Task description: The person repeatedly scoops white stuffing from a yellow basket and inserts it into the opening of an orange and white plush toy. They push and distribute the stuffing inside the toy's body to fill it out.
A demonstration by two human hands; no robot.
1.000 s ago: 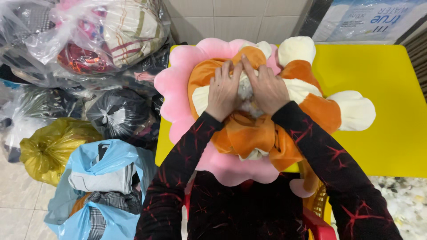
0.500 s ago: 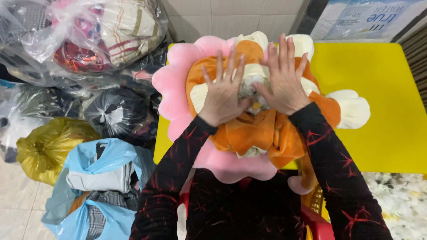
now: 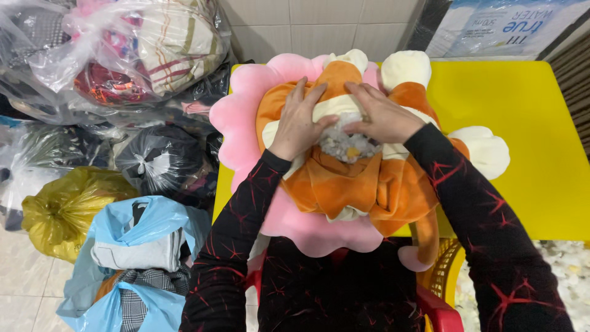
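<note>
An orange and cream plush toy (image 3: pixel 362 184) lies on a pink flower-shaped cushion (image 3: pixel 236 120) at the left end of a yellow table (image 3: pixel 528 135). My left hand (image 3: pixel 298 120) and my right hand (image 3: pixel 384 114) rest on the toy's middle, fingers curled into the fabric on either side of an opening. Grey-white stuffing (image 3: pixel 347 144) shows in that opening between the two hands. Both sleeves are black with red lines.
Clear plastic bags of cloth (image 3: pixel 123 49) are piled at the upper left. Below them sit a black bag (image 3: pixel 160 160), a yellow bag (image 3: pixel 61 209) and a blue bag of folded clothes (image 3: pixel 132 264). Loose white stuffing (image 3: pixel 565 276) lies at the lower right.
My hands were spread flat on the toy half a second ago. Now the fingers have drawn together and pulled the fabric apart, and the stuffing shows between them.
</note>
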